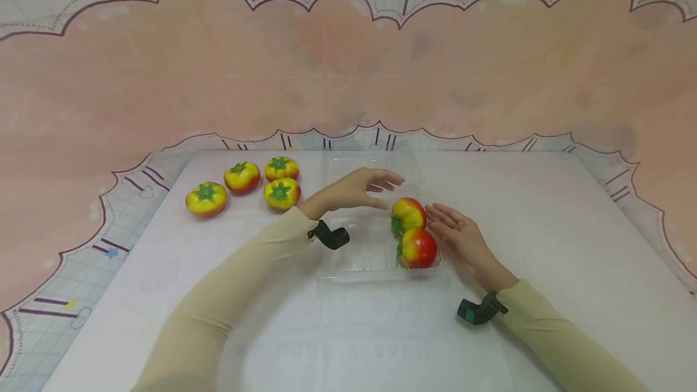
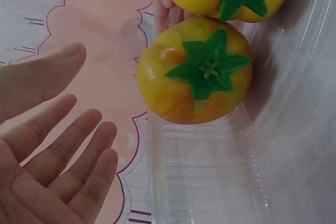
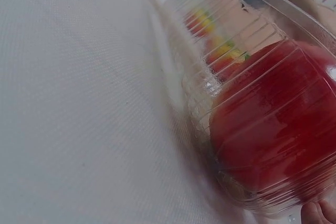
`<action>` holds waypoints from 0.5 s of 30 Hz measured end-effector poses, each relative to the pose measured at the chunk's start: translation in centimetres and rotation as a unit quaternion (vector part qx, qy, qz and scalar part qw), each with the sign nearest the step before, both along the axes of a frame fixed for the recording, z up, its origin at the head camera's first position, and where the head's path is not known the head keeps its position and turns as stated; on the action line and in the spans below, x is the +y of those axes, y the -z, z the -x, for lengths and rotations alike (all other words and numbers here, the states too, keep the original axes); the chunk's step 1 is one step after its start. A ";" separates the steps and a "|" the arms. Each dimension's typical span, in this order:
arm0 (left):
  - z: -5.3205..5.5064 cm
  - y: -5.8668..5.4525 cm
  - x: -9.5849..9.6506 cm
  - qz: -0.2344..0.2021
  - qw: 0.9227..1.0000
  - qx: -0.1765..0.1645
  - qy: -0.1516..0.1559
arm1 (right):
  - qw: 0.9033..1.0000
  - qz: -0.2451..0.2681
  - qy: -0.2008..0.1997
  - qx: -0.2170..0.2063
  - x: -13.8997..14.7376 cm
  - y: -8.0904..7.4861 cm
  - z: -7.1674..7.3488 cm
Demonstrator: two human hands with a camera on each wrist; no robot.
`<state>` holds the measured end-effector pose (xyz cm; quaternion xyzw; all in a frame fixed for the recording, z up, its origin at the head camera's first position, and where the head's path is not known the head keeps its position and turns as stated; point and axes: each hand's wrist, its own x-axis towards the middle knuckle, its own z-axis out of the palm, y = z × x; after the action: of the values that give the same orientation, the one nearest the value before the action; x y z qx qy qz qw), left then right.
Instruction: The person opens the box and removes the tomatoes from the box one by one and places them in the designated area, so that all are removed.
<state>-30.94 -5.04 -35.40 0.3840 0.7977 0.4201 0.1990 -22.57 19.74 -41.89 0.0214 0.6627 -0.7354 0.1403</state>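
Note:
Two yellow-and-red tomato-like fruits, a far one (image 1: 409,215) and a near one (image 1: 418,248), lie against each other at the right side of a clear plastic box (image 1: 356,241). Green star-shaped leaf tops on both face left. My left hand (image 1: 359,191) hovers over the box, left of the far fruit, fingers spread and holding nothing; the left wrist view shows its palm (image 2: 47,177) apart from the fruit. My right hand (image 1: 461,236) is at the box's right wall beside the fruits, fingers extended. Whether it touches the wall is unclear; in the right wrist view only fingertips (image 3: 317,212) show.
Several more such fruits stand at the left of the white table: one (image 1: 206,199) leftmost, one (image 1: 242,177) behind it, and a pair (image 1: 282,193) near my left forearm. The box's clear lid (image 1: 370,165) lies open toward the back. A patterned cloth (image 1: 348,71) hangs behind.

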 end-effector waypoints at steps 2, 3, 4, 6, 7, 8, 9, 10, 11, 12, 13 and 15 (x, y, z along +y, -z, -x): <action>0.2 0.4 0.2 0.000 1.000 -0.005 0.002 | 1.000 0.004 0.002 -0.001 0.0 0.0 0.0; 0.3 0.5 0.2 0.001 1.000 -0.006 0.003 | 1.000 0.007 0.002 -0.002 -0.1 0.0 0.1; 0.4 0.7 0.3 0.002 1.000 -0.007 0.004 | 1.000 0.008 0.002 -0.002 -0.1 0.0 0.1; 0.6 1.0 0.4 0.007 1.000 -0.008 0.007 | 1.000 0.011 0.004 -0.002 -0.1 0.0 0.1; 0.6 1.1 0.5 0.009 1.000 -0.010 0.008 | 1.000 0.011 0.004 -0.002 -0.1 0.0 0.1; 0.6 1.2 0.6 0.011 1.000 -0.011 0.010 | 1.000 0.011 0.004 -0.002 -0.1 0.0 0.1; 0.7 1.3 0.7 0.013 1.000 -0.010 0.011 | 1.000 0.010 0.004 -0.001 -0.1 0.0 0.1; 0.6 1.4 0.8 0.016 1.000 -0.010 0.014 | 1.000 0.010 0.004 -0.001 -0.1 0.0 0.1; 0.6 1.5 0.9 0.020 1.000 -0.008 0.016 | 1.000 0.009 0.004 -0.001 -0.1 0.0 0.1; 0.6 1.6 1.1 0.024 1.000 -0.007 0.017 | 1.000 0.006 0.003 0.000 -0.1 0.0 0.1; 0.5 1.6 1.2 0.030 0.999 -0.005 0.019 | 1.000 0.006 0.003 0.001 -0.1 0.0 0.1; 0.3 1.7 1.5 0.042 0.999 0.000 0.020 | 1.000 0.001 0.003 0.000 -0.1 0.1 0.1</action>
<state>-31.23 -3.55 -37.14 0.3911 0.8071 0.3821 0.2228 -22.67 19.61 -41.99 0.0228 0.6617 -0.7366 0.1381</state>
